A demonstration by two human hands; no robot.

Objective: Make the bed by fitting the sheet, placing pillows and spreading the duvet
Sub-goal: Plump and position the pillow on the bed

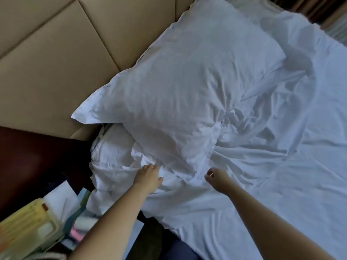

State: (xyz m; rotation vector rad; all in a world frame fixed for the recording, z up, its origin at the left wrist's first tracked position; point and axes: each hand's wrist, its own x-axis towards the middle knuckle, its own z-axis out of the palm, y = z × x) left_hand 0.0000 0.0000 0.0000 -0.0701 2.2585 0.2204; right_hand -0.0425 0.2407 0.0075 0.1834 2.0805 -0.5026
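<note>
- large white rumpled pillow [178,91] lies at the head of the bed; its far long edge is against the tan padded panel headboard [56,53]; one pointed corner overhangs the bed's left side
- wrinkled white bed sheet [272,194] covers the mattress to the right of and below the pillow; creases fan out from the pillow's near corner
- bunched white fabric [110,166] is heaped at the near-left mattress corner, partly under the pillow's near end; I cannot tell whether it is sheet or another piece
- left hand [149,176] is palm down on that heap, just beside the pillow's near edge; fingers bent, tips sunk in the folds, thumb splayed to the right; I cannot tell whether it grips or only presses
- right hand [216,176] is over the sheet near the pillow's near corner, well apart from the left hand; fingers curled, thumb close to forefinger; I cannot tell whether it pinches the sheet or holds nothing
- dark brown bedside bench [28,156] is left of the bed, below the headboard; a blurred yellow-green object [24,228] and white paper [62,199] are at lower left
</note>
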